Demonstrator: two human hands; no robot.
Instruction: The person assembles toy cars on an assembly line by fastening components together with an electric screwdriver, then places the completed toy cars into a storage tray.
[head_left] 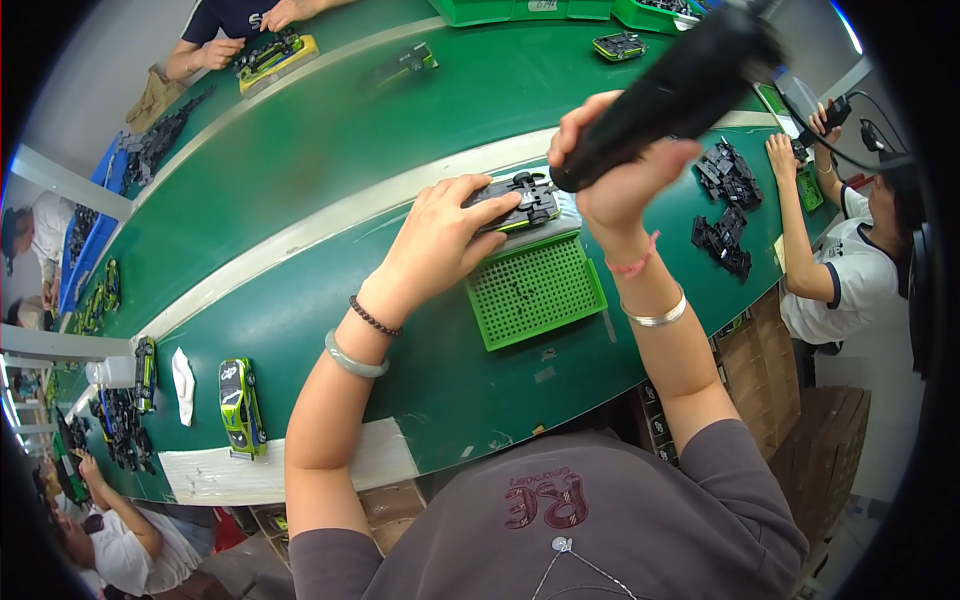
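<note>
My left hand [430,240] presses an upside-down toy car [538,208] on the green table, its fingers over the car's underside. The car's black chassis and wheels face up, with a thin yellow-green edge of body below. My right hand [625,195] is wrapped round a thick black cylindrical tool [675,100], raised above and right of the car. The tool looks like a power screwdriver, but its upper end is blurred and its tip cannot be made out. Just nearer than the car lies a green perforated plastic basket [535,290].
Black chassis parts [728,178] lie in piles at right. A green toy car [240,405] stands at left beside a white strip [183,385]. Beyond a pale rail runs a green belt carrying a car [620,46]. Co-workers sit at right [850,250], far left and lower left.
</note>
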